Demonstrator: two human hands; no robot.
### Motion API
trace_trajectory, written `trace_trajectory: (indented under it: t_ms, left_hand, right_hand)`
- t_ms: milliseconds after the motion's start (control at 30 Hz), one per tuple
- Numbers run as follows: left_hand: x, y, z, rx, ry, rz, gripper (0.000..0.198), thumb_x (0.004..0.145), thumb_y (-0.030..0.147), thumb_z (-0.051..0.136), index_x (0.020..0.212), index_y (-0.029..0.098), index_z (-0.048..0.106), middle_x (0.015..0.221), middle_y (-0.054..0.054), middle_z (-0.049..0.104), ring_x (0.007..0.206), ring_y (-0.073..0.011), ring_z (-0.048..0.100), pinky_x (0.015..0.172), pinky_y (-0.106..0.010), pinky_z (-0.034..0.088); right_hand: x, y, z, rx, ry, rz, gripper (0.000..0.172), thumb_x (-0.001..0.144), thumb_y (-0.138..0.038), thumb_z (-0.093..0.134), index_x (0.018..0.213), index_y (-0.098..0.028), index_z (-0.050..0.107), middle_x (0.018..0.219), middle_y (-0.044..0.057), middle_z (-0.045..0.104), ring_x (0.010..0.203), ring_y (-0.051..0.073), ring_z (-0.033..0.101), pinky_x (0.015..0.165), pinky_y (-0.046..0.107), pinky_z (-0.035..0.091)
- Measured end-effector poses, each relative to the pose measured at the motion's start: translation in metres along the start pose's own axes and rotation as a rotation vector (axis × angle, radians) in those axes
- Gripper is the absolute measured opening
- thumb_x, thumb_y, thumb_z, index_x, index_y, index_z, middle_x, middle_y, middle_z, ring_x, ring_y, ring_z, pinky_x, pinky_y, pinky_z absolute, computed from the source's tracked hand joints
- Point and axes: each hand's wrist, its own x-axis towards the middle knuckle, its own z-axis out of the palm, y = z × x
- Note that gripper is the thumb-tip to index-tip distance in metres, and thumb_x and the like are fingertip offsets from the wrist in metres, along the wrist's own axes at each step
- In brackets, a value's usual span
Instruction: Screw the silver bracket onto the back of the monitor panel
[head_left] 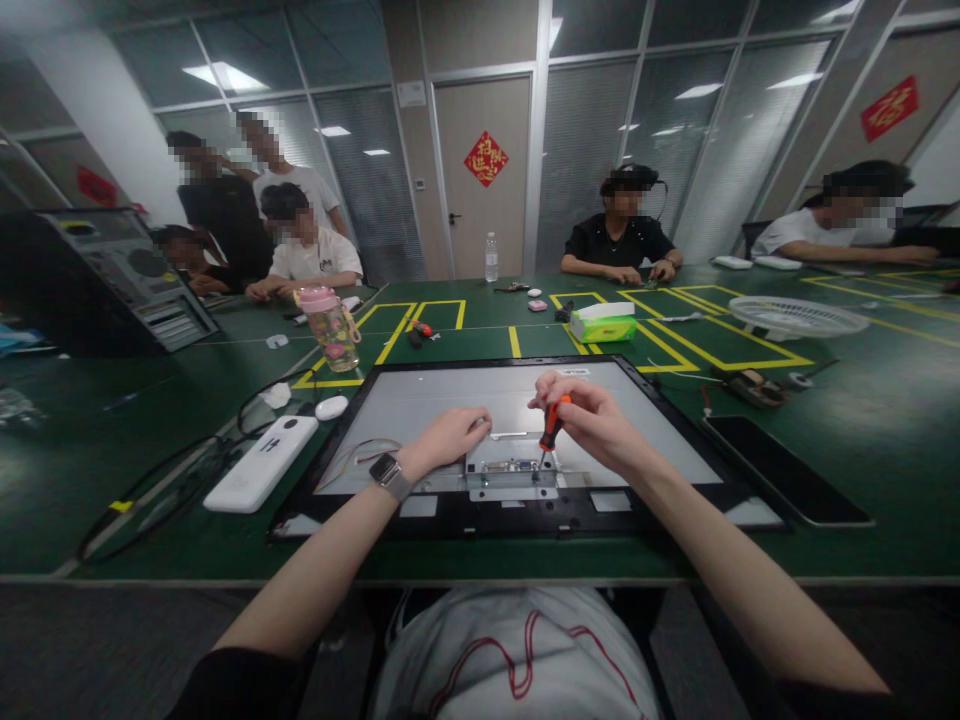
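Green table, screwdriver near-upright, tip down

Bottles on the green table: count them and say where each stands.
2. A pink-lidded bottle stands back-left of the monitor; a clear water bottle stands farther back, centre. Others may be hidden.
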Motion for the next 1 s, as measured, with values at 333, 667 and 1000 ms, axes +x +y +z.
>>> trace_trajectory:
  t_ms: [333, 667, 1000]
  left_hand:
    - [-0.0003, 0.0013, -0.0008, 0.004, -0.003, -0.008, 0.030, 0.098, 0.030, 0.042, 0.100, 0.019, 0.069, 0.093, -0.006, 0.073, 0.082, -0.0202, 0.065, 0.077, -0.027, 0.047]
    - [0.0000, 0.0021, -0.0015, 0.002, -0.014, -0.017, 0.030, 0.099, 0.029, 0.041, 0.101, 0.019, 0.069, 0.095, -0.006, 0.073, 0.084, -0.0207, 0.065, 0.079, -0.029, 0.047]
    - [0.0001, -0.0021, 0.0022, 0.009, -0.005, -0.007, 0.031, 0.099, 0.032, 0.041, 0.103, 0.019, 0.069, 0.096, -0.006, 0.073, 0.086, -0.0216, 0.066, 0.080, -0.029, 0.048]
  right_hand:
    - [0.0005, -0.0025, -0.0008, -0.006, 0.016, -0.001, 0.023, 0.079, -0.048, 0.077, 0.082, -0.026, 0.073, 0.095, 0.003, 0.066, 0.088, 0.018, 0.063, 0.087, 0.037, 0.052]
    - [-0.0011, -0.0042, 0.0008, -0.001, 0.019, 0.020, 0.023, 0.081, -0.049, 0.074, 0.086, -0.026, 0.072, 0.094, 0.003, 0.066, 0.091, 0.019, 0.063, 0.089, 0.038, 0.052]
    - [0.0001, -0.0025, -0.0026, -0.028, 0.102, 0.070, 0.024, 0.086, -0.049, 0.068, 0.096, -0.028, 0.072, 0.094, 0.004, 0.068, 0.091, 0.021, 0.063, 0.085, 0.039, 0.052]
